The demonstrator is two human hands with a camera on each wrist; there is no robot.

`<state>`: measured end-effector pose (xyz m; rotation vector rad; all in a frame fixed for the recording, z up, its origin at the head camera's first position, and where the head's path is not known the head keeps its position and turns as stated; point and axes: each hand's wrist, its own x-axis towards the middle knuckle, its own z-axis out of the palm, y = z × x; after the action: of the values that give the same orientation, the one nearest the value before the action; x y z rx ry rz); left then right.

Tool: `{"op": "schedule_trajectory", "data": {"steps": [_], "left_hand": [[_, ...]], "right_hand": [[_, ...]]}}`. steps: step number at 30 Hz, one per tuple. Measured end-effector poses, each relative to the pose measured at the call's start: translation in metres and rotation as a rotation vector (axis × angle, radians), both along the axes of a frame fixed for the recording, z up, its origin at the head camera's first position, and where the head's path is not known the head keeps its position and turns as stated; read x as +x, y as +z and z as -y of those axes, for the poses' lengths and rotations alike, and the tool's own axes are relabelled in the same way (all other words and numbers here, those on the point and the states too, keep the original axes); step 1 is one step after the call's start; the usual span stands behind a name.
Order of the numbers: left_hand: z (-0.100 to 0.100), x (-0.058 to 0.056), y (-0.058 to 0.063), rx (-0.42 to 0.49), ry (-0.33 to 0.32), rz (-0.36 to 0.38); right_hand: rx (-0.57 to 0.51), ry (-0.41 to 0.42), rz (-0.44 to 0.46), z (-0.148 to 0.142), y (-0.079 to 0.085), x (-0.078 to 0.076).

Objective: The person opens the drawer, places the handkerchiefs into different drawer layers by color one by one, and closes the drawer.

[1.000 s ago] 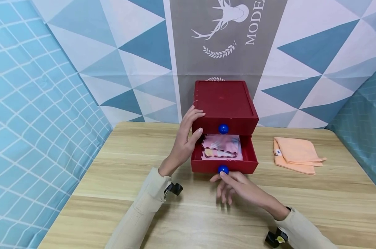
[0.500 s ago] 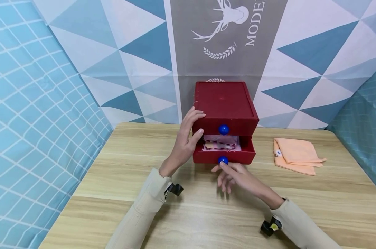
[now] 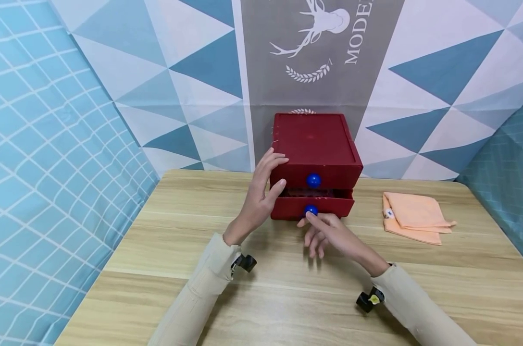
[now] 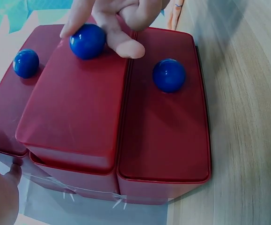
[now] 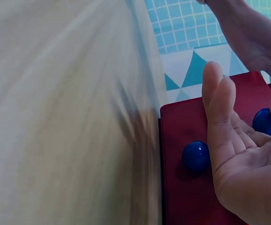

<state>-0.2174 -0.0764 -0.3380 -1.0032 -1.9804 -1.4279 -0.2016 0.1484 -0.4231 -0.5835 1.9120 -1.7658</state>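
Observation:
A red drawer cabinet (image 3: pixel 312 137) with round blue knobs stands at the back of the table. Its middle drawer (image 3: pixel 283 207) sticks out slightly past the drawers above and below, as the left wrist view shows. Through the narrow gap over that drawer, the cloth inside is mostly hidden in shadow. My right hand (image 3: pixel 332 234) pinches the drawer's blue knob (image 4: pixel 87 41) between thumb and index finger, other fingers hanging below. Against the cabinet's upper left side rests my left hand (image 3: pixel 260 194), its fingers extended on the top edge and its thumb near the front.
On the wooden table (image 3: pixel 157 250), right of the cabinet, lies a folded orange cloth (image 3: pixel 415 214). A patterned wall covering (image 3: pixel 209 62) rises behind the cabinet. Blue checked fabric (image 3: pixel 49 158) hangs along the left side.
My right hand has pushed the middle drawer inward, away from me, so the pink cloth inside has nearly gone from sight. My left hand stays in place on the cabinet.

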Motion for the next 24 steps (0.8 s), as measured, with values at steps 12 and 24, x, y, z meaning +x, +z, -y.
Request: {"op": "schedule_trajectory", "data": {"steps": [12,24], "left_hand": [[0.000,0.000,0.000,0.001,0.002,0.006],[0.000,0.001,0.000,-0.001,0.002,-0.006]], "right_hand": [[0.050,0.023,0.021,0.000,0.010,-0.017],[0.118,0.007,-0.026,-0.004,0.016,-0.028]]}}
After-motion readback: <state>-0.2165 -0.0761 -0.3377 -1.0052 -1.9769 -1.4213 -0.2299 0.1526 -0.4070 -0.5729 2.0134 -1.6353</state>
